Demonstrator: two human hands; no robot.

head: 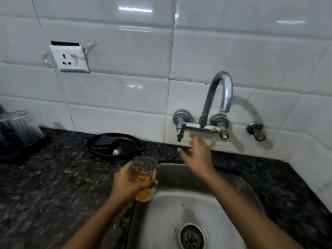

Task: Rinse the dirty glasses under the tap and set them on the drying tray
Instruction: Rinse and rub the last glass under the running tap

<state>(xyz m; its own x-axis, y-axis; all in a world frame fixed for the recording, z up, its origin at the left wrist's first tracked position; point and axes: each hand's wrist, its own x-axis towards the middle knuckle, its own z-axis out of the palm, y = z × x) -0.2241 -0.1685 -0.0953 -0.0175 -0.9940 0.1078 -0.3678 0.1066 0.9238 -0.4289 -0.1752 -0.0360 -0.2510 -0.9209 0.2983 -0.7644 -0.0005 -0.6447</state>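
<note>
One glass [145,178] is in play, held by the left hand [128,184] at the left rim of the sink [179,209], upright, with some yellowish liquid in its lower half. The fingers [152,183] of that hand wrap round its middle from the far side, the thumb nearer the rim, so the grip looks firm.

The right hand [196,154] holds nothing; its fingers are spread wide and loose, raised above the sink and just below the tap [218,97], close to the left handle [180,128] but apart from it. No water shows at the spout.

By my reading, this is the start of the rinse: the tap has yet to be opened. The next move likely calls for the free hand to turn that handle, then for the glass to be carried right, under the spout, and tipped to empty the liquid into the sink.

No drying tray can be picked out with certainty; a dark pan [113,144] sits on the surface left of the tap.
</note>
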